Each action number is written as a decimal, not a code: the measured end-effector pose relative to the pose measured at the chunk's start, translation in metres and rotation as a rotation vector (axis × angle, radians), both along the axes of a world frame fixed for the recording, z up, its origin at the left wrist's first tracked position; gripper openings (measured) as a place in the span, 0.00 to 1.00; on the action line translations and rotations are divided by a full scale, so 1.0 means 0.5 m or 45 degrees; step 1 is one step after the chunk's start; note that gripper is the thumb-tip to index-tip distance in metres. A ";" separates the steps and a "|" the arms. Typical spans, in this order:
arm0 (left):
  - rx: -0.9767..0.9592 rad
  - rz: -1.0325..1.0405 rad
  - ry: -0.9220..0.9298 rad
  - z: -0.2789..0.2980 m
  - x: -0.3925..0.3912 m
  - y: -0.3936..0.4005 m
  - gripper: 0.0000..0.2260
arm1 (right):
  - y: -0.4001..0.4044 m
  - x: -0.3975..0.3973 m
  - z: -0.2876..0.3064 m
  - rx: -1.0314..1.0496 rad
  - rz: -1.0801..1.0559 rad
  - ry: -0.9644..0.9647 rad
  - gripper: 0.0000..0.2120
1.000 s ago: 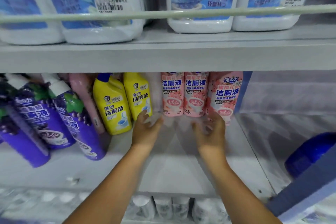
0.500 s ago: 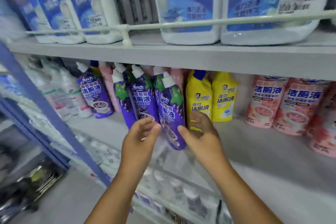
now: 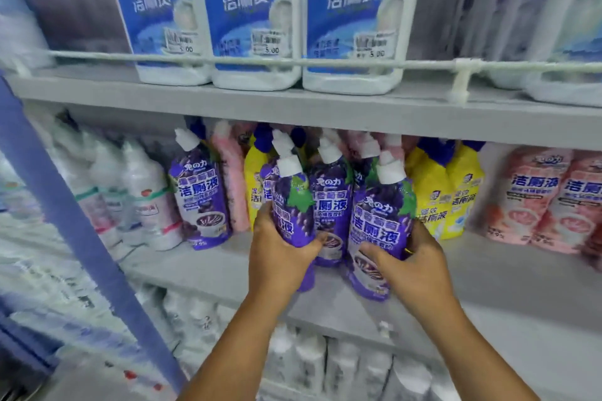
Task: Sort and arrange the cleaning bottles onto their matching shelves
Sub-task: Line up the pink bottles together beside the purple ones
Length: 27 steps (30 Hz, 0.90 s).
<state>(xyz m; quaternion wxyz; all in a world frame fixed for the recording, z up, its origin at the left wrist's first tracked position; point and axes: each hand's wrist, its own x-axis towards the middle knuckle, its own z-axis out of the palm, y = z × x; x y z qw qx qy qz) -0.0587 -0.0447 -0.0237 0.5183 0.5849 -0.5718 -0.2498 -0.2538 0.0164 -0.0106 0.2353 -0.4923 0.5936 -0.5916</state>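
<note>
The two purple bottles held at the near centre, one [image 3: 293, 215] on the left and one [image 3: 381, 228] on the right, are plastic with glossy printed sleeve labels and smooth matt white caps. The middle shelf board [image 3: 505, 273] presents a smooth, matt grey painted finish, and the upright post [image 3: 65, 218] at the left is matt blue. The large white jugs [image 3: 351, 29] on the upper shelf are smooth plastic with glossy blue labels and small paper price stickers, behind a white coated rail [image 3: 325, 62].

Grey shelf [image 3: 202, 265] carries purple bottles [image 3: 202, 202], yellow bottles [image 3: 456, 198], pink bottles [image 3: 534, 202].
</note>
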 end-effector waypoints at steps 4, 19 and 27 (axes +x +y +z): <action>-0.118 0.063 0.080 -0.004 0.094 -0.001 0.39 | -0.012 0.093 0.015 0.011 0.075 -0.036 0.21; -0.156 0.278 -0.079 -0.017 0.259 -0.084 0.43 | -0.115 0.313 0.006 0.139 0.236 0.125 0.25; -0.597 0.003 0.154 0.069 0.168 0.065 0.15 | -0.056 0.154 0.049 -0.261 -0.180 -0.011 0.06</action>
